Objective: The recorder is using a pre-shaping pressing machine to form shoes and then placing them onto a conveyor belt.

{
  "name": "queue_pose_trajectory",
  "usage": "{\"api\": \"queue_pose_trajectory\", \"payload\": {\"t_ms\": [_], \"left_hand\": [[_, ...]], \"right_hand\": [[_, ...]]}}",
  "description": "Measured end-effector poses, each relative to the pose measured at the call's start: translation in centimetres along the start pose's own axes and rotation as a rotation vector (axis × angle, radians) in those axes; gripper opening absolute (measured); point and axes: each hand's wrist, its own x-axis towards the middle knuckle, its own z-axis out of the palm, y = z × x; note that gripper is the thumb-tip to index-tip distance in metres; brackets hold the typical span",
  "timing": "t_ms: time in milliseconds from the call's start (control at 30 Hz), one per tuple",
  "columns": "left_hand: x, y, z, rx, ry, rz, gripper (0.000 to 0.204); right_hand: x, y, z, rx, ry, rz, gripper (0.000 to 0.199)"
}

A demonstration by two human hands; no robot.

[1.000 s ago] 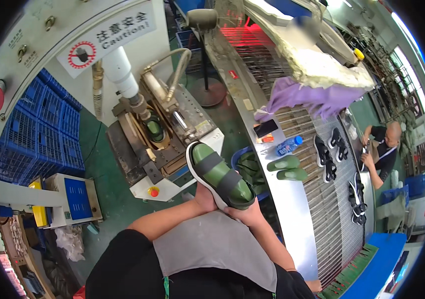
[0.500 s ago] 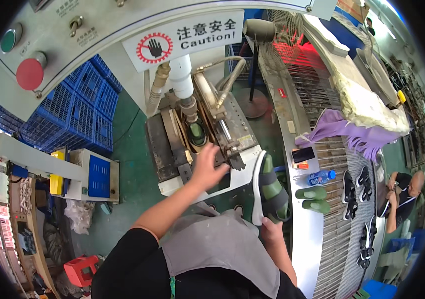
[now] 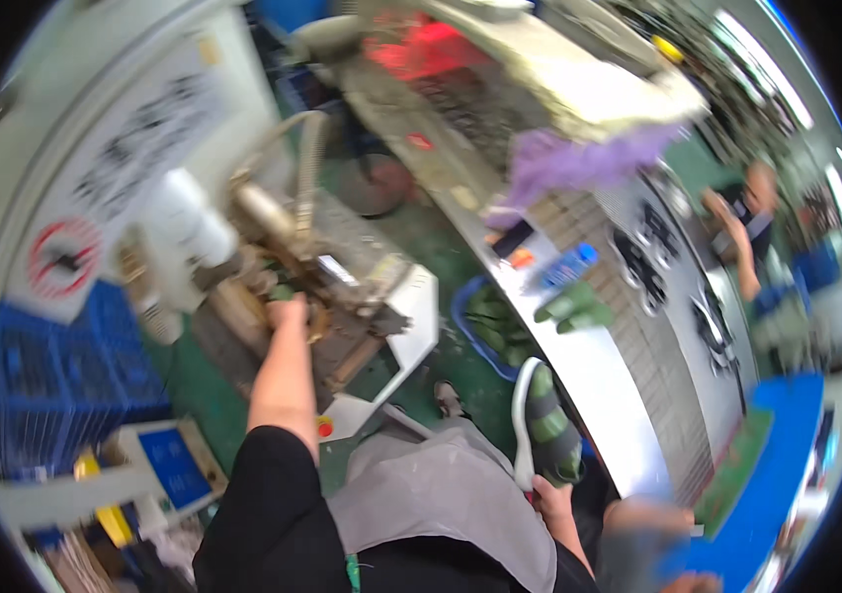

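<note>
My right hand (image 3: pixel 552 497) grips a sandal (image 3: pixel 551 427) by its heel end. The sandal has green and dark straps and a thick white sole, and stands toe up beside the metal bench. With the arm stretched forward, my left hand (image 3: pixel 289 312) is inside the pressing machine (image 3: pixel 327 351), at a small green shoe part (image 3: pixel 281 293) under the press head. The fingers of that hand are smeared and partly hidden, so whether they hold the part does not show.
A slatted conveyor bench (image 3: pixel 614 390) on the right carries green shoe uppers (image 3: pixel 574 308), a blue-capped bottle (image 3: pixel 569 267) and black sandals (image 3: pixel 638 269). Beneath it sits a blue basket (image 3: pixel 485 331). One person (image 3: pixel 747 222) works across the bench; another (image 3: pixel 643 539), blurred, is close at my right.
My view has swung right. My left hand, earlier spread in front of the press, has moved forward to the green part. My right hand still holds the sandal. A blurred person now shows at lower right.
</note>
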Motion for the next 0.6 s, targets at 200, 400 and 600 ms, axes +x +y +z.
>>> {"api": "queue_pose_trajectory", "payload": {"t_ms": [200,400,600], "left_hand": [[8.3,-0.7,-1.1,0.059,0.125,-0.095,0.077],[3.2,0.4,-3.5,-0.169,-0.297,-0.187,0.063],[-8.4,-2.7,-12.6,-0.701,-0.51,-0.261,0.047]], "right_hand": [[-0.5,-2.6,2.4,-0.069,0.049,0.004,0.068],[3.2,-4.8,5.3,-0.104,-0.131,-0.066,0.067],[9.2,-7.0,13.6,-0.247,-0.383,0.099,0.054]]}}
